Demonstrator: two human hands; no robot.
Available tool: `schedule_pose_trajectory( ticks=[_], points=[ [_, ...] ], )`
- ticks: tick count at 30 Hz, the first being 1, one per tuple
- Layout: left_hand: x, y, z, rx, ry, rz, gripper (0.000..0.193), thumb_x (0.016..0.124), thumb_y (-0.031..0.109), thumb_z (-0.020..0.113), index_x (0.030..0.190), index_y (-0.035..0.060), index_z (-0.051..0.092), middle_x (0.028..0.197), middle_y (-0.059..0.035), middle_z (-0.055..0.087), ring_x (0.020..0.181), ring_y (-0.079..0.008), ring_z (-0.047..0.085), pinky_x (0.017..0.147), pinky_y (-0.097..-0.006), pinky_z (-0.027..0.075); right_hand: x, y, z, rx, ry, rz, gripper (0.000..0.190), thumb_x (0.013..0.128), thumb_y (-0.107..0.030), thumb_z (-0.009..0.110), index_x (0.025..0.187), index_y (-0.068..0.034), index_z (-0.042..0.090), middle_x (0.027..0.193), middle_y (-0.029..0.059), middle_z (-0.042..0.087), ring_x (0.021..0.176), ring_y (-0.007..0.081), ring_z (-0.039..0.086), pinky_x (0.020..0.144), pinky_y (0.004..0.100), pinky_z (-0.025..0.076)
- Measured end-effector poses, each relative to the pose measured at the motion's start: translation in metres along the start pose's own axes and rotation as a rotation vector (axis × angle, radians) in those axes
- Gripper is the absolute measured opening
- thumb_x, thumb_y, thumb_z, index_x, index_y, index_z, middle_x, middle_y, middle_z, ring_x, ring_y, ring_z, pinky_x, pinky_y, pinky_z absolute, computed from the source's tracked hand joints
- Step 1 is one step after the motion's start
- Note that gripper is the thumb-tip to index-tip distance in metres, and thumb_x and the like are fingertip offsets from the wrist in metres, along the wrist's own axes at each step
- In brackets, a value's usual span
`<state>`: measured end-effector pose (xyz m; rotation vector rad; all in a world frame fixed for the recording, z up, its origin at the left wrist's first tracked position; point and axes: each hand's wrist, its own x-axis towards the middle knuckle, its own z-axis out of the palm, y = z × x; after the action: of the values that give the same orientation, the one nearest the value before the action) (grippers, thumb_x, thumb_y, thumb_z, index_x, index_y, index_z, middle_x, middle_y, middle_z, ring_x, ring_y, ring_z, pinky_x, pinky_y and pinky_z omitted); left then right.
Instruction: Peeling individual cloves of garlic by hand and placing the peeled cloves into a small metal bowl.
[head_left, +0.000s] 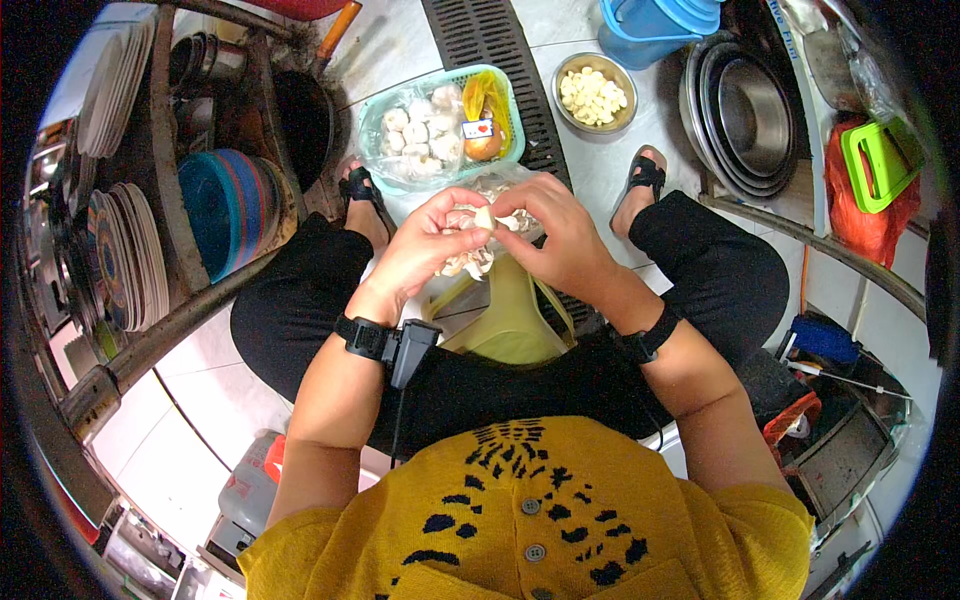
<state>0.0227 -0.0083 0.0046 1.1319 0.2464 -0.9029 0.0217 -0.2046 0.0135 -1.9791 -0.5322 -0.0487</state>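
Observation:
A pale garlic clove (484, 218) is pinched between the fingertips of my left hand (442, 244) and my right hand (555, 232). Beneath both hands lies a clear plastic bag with loose garlic skins (471, 264). Beyond them, a mint-green plastic basket (365, 135) holds a clear bag of whole garlic bulbs (417, 133) and a yellow mesh bag (486, 94) with an onion-like bulb showing inside. To the right of the basket, a round metal bowl (559, 84) contains many peeled garlic cloves (592, 96).
A yellow-green plastic stool (514, 322) stands between my legs. A dark slotted drain cover (487, 37) crosses the tiled floor. Blue buckets (637, 45) stand at the top right. Stacked metal basins (750, 112) lean at right; racks with plates (139, 255) and blue bowls (217, 210) are at left.

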Motion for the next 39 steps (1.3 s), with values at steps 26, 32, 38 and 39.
schedule_pose_trajectory(
  ticks=[26, 32, 38, 39],
  points=[
    [0.000, 0.000, 0.000, -0.011, -0.015, 0.058, 0.029, 0.081, 0.003, 0.064, 0.106, 0.0085, 0.049, 0.087, -0.0007, 0.061, 0.079, -0.0053, 0.057, 0.068, -0.0190, 0.045, -0.001, -0.009, 0.000, -0.036, 0.005, -0.017, 0.017, 0.071, -0.003, 0.064, 0.084, -0.006, 0.053, 0.079, 0.0091, 0.055, 0.080, 0.0304, 0.053, 0.071, 0.0390, 0.043],
    [0.000, 0.000, 0.001, -0.014, -0.012, 0.043, 0.030, 0.081, 0.003, 0.064, 0.106, 0.0086, 0.049, 0.087, -0.0010, 0.061, 0.079, -0.0054, 0.057, 0.068, -0.0190, 0.045, 0.000, -0.011, -0.002, -0.031, 0.010, -0.042, 0.018, 0.071, -0.003, 0.063, 0.086, -0.005, 0.053, 0.080, 0.0094, 0.055, 0.081, 0.0305, 0.053, 0.072, 0.0391, 0.043],
    [0.001, 0.000, 0.002, 0.009, -0.010, 0.045, 0.030, 0.081, 0.003, 0.065, 0.105, 0.0090, 0.050, 0.087, -0.0004, 0.060, 0.079, -0.0050, 0.057, 0.068, -0.0182, 0.045, -0.001, -0.009, 0.001, -0.063, 0.043, -0.037, 0.019, 0.071, -0.002, 0.063, 0.088, -0.005, 0.053, 0.081, 0.0091, 0.055, 0.081, 0.0305, 0.052, 0.073, 0.0393, 0.043],
    [0.000, 0.000, 0.001, 0.009, -0.010, 0.045, 0.030, 0.081, 0.003, 0.065, 0.105, 0.0090, 0.050, 0.087, -0.0004, 0.060, 0.079, -0.0050, 0.057, 0.068, -0.0182, 0.045, -0.001, -0.009, 0.001, -0.049, 0.031, -0.032, 0.020, 0.071, -0.003, 0.063, 0.088, -0.005, 0.052, 0.081, 0.0095, 0.055, 0.081, 0.0306, 0.052, 0.073, 0.0395, 0.043]
  ],
)
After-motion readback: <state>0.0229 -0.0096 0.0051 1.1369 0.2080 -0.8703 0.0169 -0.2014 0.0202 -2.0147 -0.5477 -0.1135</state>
